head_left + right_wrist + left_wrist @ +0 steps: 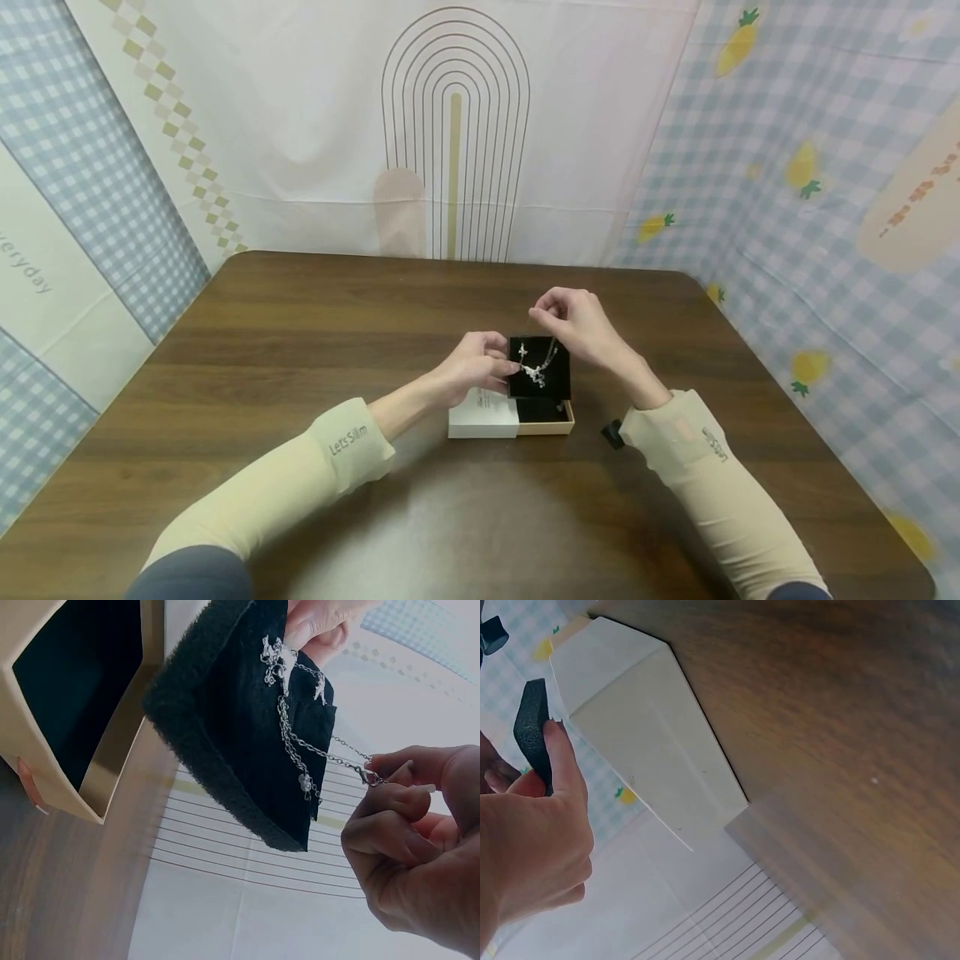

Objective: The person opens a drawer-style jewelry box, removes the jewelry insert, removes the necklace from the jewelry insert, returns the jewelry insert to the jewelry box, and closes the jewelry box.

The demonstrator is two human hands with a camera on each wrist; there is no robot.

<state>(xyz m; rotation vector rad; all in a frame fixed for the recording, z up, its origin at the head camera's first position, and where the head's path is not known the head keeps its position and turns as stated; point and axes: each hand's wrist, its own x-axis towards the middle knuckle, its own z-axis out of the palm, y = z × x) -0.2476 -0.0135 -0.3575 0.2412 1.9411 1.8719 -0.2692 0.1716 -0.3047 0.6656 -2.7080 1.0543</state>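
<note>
My left hand (476, 364) pinches a black foam pad (551, 385) by its left edge, holding it tilted above a small box. On the pad lies a silver chain (289, 739) with charms, one of them shaped like a small figure. With thumb and fingertips, my right hand (420, 832) pinches the clasp end of that chain, pulled taut away from the pad. Below is the box, its white sleeve (483, 417) on the left and its tan drawer (547, 428) slid out to the right. The drawer has a black inside. In the left wrist view only the pad's edge (532, 724) shows.
The box stands on a brown wooden table (360, 304). A small black object (612, 433) shows at the right sleeve cuff. Behind the table hangs a white cloth (300, 125) with line patterns, and checked cloth (810, 250) hangs at the right.
</note>
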